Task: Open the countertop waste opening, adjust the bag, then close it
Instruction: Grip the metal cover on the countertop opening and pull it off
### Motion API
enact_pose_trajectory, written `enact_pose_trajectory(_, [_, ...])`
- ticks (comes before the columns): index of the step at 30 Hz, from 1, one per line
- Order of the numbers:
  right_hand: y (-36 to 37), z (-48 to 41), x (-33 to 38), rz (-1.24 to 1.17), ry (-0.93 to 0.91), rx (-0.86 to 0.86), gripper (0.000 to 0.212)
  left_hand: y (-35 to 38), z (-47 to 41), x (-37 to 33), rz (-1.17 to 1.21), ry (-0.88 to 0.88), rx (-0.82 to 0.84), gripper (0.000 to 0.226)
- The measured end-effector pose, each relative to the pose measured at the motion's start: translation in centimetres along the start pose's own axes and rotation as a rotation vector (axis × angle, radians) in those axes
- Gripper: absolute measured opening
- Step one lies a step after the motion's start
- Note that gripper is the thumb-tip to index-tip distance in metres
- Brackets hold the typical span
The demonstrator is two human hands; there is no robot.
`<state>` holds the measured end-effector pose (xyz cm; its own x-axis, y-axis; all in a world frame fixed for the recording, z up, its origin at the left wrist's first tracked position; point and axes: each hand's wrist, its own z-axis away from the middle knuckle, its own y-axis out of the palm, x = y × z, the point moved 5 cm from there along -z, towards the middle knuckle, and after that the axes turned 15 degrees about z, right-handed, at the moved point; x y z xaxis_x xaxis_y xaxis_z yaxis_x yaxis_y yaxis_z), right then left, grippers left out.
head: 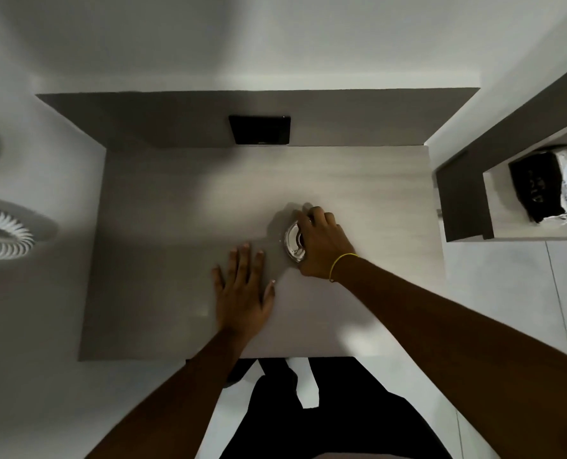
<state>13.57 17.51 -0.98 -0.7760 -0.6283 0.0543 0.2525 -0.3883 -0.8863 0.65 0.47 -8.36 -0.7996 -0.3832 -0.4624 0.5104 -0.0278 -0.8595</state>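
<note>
At the bottom of the frame the person stands against the near edge of the pale grey, wood-grained rectangular countertop (pixel 183 207), dark trousers visible below it.

The left hand (pixel 242 289) lies palm down on the countertop just below frame centre, fingers straight and spread apart, holding nothing. It appears to act as a brace.

Just right of centre, the right hand (pixel 320 243), with a thin yellow band at the wrist, covers the right part of the round, shiny metal lid of the waste opening (pixel 292 241). The fingers curl over the lid's far rim and the thumb sits at its near edge; the grip appears closed on the lid, though the contact points are hidden by the hand. Whether the lid is seated or partly lifted cannot be determined. No bag is visible.

Recommended technique: keep the left hand flat for support, hold the lid by opposite edges, and move it straight and level so the rim does not jam in the cut-out.

Beyond, a black rectangular panel (pixel 259 130) is set in the dark grey upstand at upper centre.
</note>
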Motion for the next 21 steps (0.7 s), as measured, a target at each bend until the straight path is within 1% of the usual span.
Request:
enact_pose_trajectory(12, [-0.75,0.18,0.42,-0.003,-0.016,0.018,0.105,-0.08,0.05,0.00,0.019,0.007,-0.019,0.076])
enact_pose_trajectory(18, [-0.79,0.15,0.56,-0.013,-0.011,0.000,0.108,-0.25,0.17,-0.09,0.028,0.008,-0.032,0.076])
enact_pose_trajectory(21, [-0.92,-0.10,0.72,0.021,-0.025,0.003,0.108,-0.23,0.18,-0.06,0.029,0.012,-0.041,0.075])
